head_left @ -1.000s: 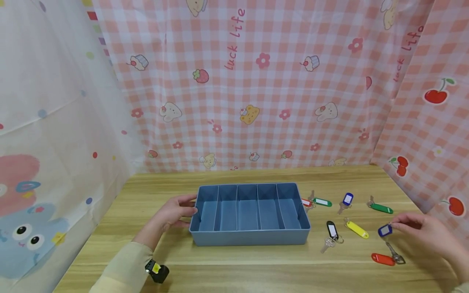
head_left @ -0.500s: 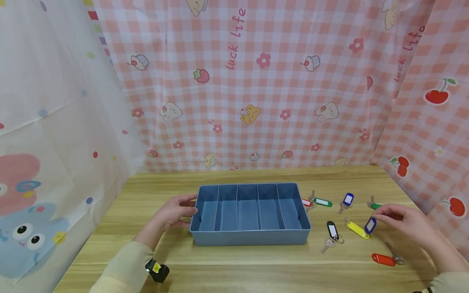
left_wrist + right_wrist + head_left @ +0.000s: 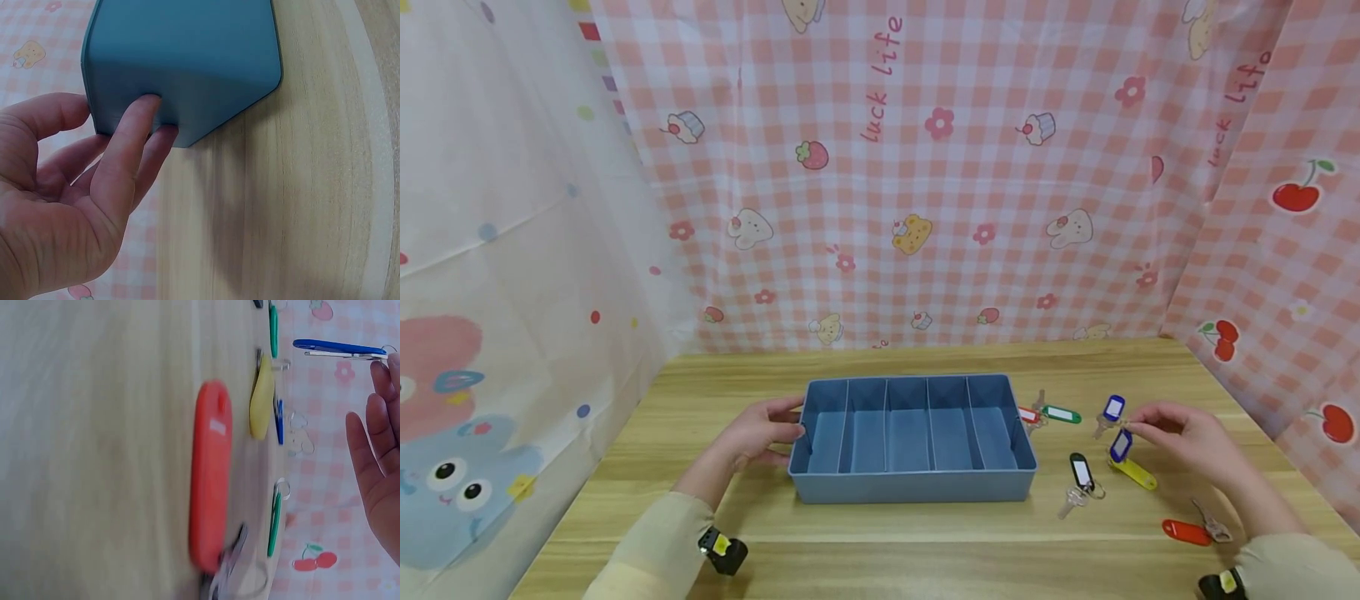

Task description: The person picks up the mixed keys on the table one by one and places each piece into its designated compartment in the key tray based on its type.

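Note:
My left hand (image 3: pixel 756 437) holds the left end of a blue-grey five-slot tray (image 3: pixel 912 488). Its thumb is at the rim, and the other fingertips lie against the outer end wall, as the left wrist view shows. On the right, my right hand (image 3: pixel 1183 442) pinches the ring of a blue key tag (image 3: pixel 1122 447). A metal key hangs flat along that tag (image 3: pixel 340 347) in the right wrist view. In the head view the held tag overlaps a yellow key tag (image 3: pixel 1137 476) on the table, close to another blue key tag (image 3: pixel 1114 407).
Right of the tray lie a black key tag (image 3: pixel 1082 472), a green one (image 3: pixel 1062 414) and a red one (image 3: pixel 1028 415) partly behind the tray wall. A red tag with its key (image 3: pixel 1187 532) lies nearer. Another green tag (image 3: pixel 275 525) shows in the right wrist view.
My right hand has lifted the blue key tag and carried it left, from the table's right side to above the yellow tag. The left hand and tray stay put.

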The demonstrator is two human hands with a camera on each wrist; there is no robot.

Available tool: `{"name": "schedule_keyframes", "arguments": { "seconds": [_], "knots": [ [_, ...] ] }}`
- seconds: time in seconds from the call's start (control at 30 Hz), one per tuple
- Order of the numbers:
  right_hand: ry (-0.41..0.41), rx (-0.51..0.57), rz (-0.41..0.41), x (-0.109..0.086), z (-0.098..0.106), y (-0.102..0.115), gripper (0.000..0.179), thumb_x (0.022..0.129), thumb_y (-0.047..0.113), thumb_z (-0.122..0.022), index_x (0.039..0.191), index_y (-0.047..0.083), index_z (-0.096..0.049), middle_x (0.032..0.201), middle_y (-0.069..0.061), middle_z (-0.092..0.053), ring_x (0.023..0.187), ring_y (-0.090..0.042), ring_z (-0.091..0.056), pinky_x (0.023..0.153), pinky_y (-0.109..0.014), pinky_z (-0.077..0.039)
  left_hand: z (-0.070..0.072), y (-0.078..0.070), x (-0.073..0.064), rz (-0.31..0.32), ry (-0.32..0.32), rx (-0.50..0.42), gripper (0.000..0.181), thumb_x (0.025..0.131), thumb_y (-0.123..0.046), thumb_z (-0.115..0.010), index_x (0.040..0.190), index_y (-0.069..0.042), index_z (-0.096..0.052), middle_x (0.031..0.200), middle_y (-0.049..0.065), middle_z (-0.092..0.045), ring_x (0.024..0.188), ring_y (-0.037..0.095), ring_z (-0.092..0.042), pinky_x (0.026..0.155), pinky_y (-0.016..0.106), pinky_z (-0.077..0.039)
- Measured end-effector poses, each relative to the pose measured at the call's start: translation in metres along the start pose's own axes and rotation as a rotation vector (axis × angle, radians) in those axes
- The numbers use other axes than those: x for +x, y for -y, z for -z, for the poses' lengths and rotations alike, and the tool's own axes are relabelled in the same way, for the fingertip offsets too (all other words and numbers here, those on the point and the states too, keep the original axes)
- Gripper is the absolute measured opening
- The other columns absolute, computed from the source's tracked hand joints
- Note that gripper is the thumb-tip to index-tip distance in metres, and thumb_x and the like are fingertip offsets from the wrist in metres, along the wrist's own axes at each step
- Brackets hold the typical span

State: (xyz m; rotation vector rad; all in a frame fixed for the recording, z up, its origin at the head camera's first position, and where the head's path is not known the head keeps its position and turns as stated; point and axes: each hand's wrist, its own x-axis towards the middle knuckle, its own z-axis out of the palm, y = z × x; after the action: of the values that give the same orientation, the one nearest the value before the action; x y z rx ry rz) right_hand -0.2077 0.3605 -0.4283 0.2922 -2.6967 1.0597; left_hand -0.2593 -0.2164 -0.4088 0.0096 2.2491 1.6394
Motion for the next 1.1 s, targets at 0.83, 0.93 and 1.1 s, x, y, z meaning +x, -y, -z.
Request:
{"name": "schedule_keyframes", "arguments": {
  "seconds": [0.83, 0.93, 1.1],
  "knots": [
    [0.026, 0.062, -0.025, 0.035, -0.030, 0.049, 0.026, 0.096, 0.030, -0.067, 0.104, 0.007, -0.072, 0.098, -0.009, -0.070, 0.085, -0.012, -0.058, 0.067, -0.023, -0.050, -0.001, -0.001, -0.003, -0.010, 0.019, 0.007, 0.062, 0.095, -0.002, -0.059, 0.152, -0.002, -0.035, 0.145, 0.032, -0.042, 0.119, 0.038, -0.056, 0.077, 0.050, -0.058],
    [0.020, 0.069, -0.018, 0.039, -0.033, 0.054, 0.026, 0.096, 0.032, -0.067, 0.103, 0.007, -0.072, 0.096, -0.007, -0.070, 0.084, -0.013, -0.058, 0.064, -0.024, -0.050, -0.001, 0.000, -0.003, -0.015, 0.022, 0.003, 0.062, 0.095, -0.001, -0.059, 0.153, -0.001, -0.034, 0.145, 0.033, -0.041, 0.118, 0.038, -0.056, 0.077, 0.050, -0.058],
    [0.010, 0.074, 0.006, 0.047, -0.039, 0.060, 0.024, 0.095, 0.031, -0.069, 0.100, 0.009, -0.073, 0.094, -0.004, -0.068, 0.083, -0.017, -0.057, 0.064, -0.026, -0.049, -0.001, 0.000, -0.003, -0.019, 0.025, -0.003, 0.063, 0.095, -0.001, -0.059, 0.153, -0.002, -0.034, 0.145, 0.033, -0.041, 0.117, 0.037, -0.057, 0.077, 0.050, -0.058]
  ]
}}
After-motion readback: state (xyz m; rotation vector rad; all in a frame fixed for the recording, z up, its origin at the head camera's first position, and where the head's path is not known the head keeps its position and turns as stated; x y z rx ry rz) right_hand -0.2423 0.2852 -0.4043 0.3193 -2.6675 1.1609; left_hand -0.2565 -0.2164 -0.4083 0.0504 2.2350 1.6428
